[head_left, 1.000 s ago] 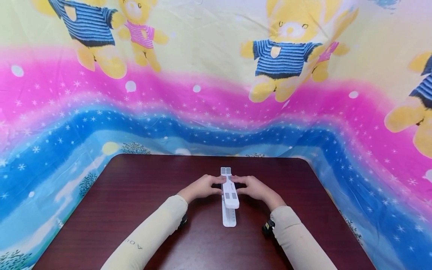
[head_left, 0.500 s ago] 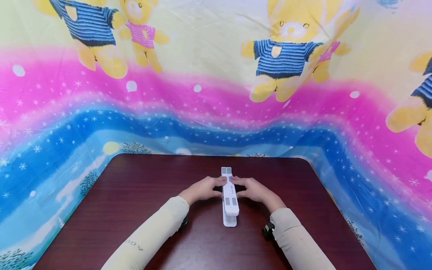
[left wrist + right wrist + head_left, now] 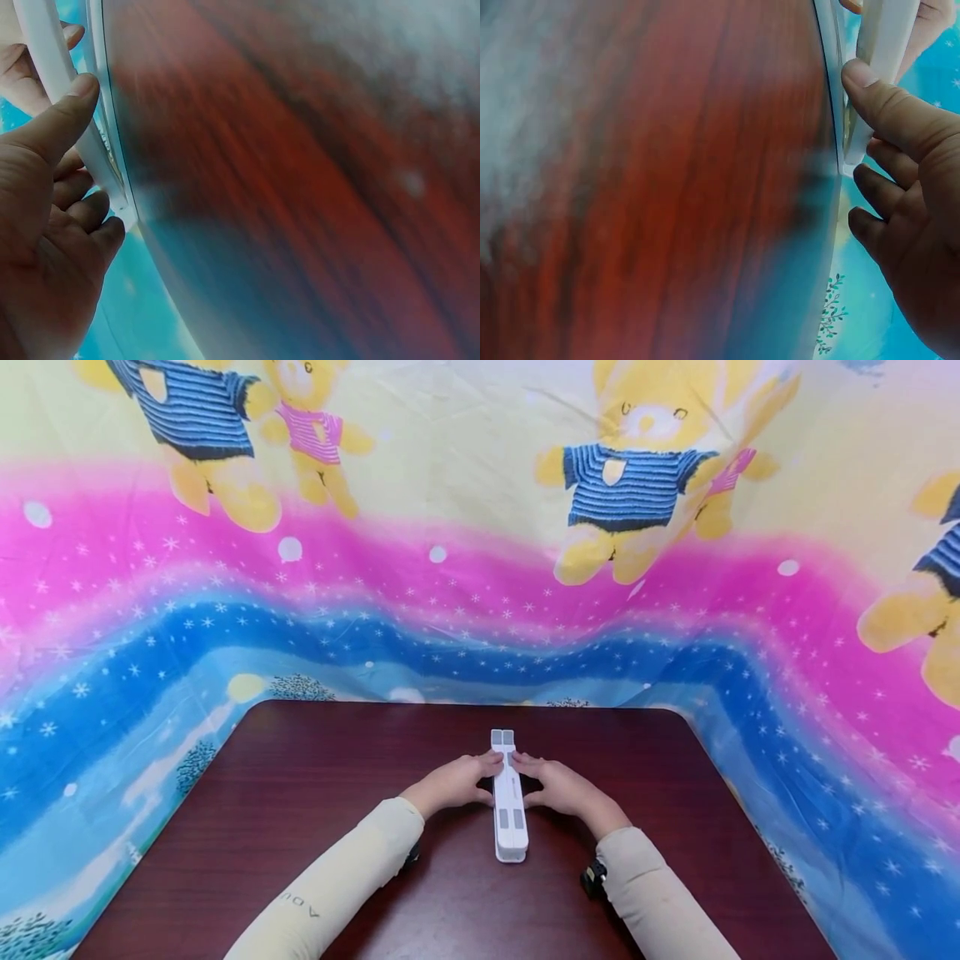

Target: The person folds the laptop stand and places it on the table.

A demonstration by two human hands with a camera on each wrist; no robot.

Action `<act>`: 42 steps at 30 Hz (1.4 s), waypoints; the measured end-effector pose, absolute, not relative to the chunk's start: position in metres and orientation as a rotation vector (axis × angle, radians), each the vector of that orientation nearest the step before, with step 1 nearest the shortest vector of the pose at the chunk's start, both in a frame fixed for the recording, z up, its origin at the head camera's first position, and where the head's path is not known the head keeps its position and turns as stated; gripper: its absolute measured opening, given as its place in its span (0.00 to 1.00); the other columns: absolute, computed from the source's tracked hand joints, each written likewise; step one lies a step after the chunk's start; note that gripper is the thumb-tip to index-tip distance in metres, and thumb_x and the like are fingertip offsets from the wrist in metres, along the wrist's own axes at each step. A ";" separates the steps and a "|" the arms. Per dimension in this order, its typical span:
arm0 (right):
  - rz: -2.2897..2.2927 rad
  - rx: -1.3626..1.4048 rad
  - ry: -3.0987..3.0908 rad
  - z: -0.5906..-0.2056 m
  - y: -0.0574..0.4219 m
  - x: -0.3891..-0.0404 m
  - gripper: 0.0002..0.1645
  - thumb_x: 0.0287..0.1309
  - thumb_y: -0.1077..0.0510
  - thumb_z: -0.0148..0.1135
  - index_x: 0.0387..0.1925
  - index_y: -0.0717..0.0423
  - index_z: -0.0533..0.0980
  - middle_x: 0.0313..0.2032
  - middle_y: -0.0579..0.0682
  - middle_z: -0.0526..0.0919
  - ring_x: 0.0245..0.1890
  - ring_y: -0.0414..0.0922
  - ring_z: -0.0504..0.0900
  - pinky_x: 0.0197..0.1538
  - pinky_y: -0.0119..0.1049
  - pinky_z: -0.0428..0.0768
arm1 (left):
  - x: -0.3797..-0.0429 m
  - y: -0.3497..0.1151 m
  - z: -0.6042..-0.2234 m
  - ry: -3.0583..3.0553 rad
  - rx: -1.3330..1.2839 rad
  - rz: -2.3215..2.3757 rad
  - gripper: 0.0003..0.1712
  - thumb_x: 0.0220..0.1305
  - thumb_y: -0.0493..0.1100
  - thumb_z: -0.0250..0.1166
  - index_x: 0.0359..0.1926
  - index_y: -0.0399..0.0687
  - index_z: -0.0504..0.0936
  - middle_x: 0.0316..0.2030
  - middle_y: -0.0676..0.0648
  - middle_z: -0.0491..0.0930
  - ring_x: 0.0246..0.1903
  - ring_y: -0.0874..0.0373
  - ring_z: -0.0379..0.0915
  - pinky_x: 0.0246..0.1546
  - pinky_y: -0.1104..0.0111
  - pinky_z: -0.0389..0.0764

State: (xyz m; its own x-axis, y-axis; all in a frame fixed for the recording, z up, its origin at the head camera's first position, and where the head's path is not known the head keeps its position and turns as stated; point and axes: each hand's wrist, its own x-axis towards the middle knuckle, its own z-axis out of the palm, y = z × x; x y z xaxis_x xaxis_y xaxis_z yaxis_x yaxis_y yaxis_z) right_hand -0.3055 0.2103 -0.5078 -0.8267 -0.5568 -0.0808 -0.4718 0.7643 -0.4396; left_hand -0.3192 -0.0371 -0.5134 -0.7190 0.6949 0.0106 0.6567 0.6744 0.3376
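Observation:
A white folding laptop stand [image 3: 509, 797] with grey pads lies lengthwise on the table, its upper bar down close over the lower one. From the left side my left hand [image 3: 456, 779] grips it, thumb against the side of the upper bar and fingers towards the far end. My right hand [image 3: 564, 788] holds the opposite side in the same manner. In the left wrist view, the left thumb [image 3: 75, 105] presses on the white bar [image 3: 52, 56]. The right wrist view has the right thumb [image 3: 877, 90] against the other side of the bar [image 3: 883, 45].
The dark red-brown wooden table [image 3: 315, 760] has rounded far corners. Behind and beside it hangs a cloth [image 3: 450, 602] printed with bears and snowflakes. Pale sleeves [image 3: 330, 877] cover both forearms, and a small black device [image 3: 594, 877] sits at the right wrist.
The near end of the laptop stand's upper bar has swung down onto the lower bar, narrowing the gap between them. Both hands keep their hold and have shifted slightly nearer.

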 end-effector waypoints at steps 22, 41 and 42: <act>-0.502 -0.761 2.769 -0.504 0.201 -0.301 0.54 0.57 0.50 0.77 0.79 0.46 0.58 0.79 0.47 0.56 0.78 0.60 0.56 0.77 0.54 0.61 | -0.316 -0.029 -0.510 2.798 1.057 0.323 0.45 0.60 0.57 0.75 0.75 0.55 0.70 0.78 0.48 0.60 0.74 0.47 0.60 0.72 0.57 0.68; -0.280 -0.805 2.800 -0.500 0.196 -0.302 0.53 0.56 0.47 0.77 0.78 0.47 0.60 0.79 0.46 0.57 0.80 0.50 0.53 0.80 0.52 0.52 | -0.319 -0.028 -0.509 2.778 1.047 0.268 0.46 0.60 0.58 0.75 0.76 0.55 0.68 0.78 0.50 0.59 0.76 0.50 0.58 0.72 0.60 0.68; -0.251 -0.827 2.808 -0.499 0.197 -0.302 0.53 0.57 0.46 0.77 0.78 0.47 0.61 0.79 0.47 0.58 0.80 0.50 0.53 0.80 0.52 0.51 | -0.319 -0.028 -0.508 2.771 1.054 0.269 0.45 0.60 0.58 0.74 0.76 0.55 0.68 0.78 0.50 0.58 0.76 0.50 0.57 0.72 0.60 0.67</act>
State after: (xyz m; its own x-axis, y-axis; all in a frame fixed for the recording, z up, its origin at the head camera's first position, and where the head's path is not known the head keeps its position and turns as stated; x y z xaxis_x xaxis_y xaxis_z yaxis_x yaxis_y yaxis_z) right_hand -0.3024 0.1969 -0.4992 -0.8225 -0.5499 -0.1452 -0.5155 0.8286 -0.2182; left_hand -0.3186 -0.0283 -0.5081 -0.7376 0.6693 -0.0893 0.6397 0.7350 0.2249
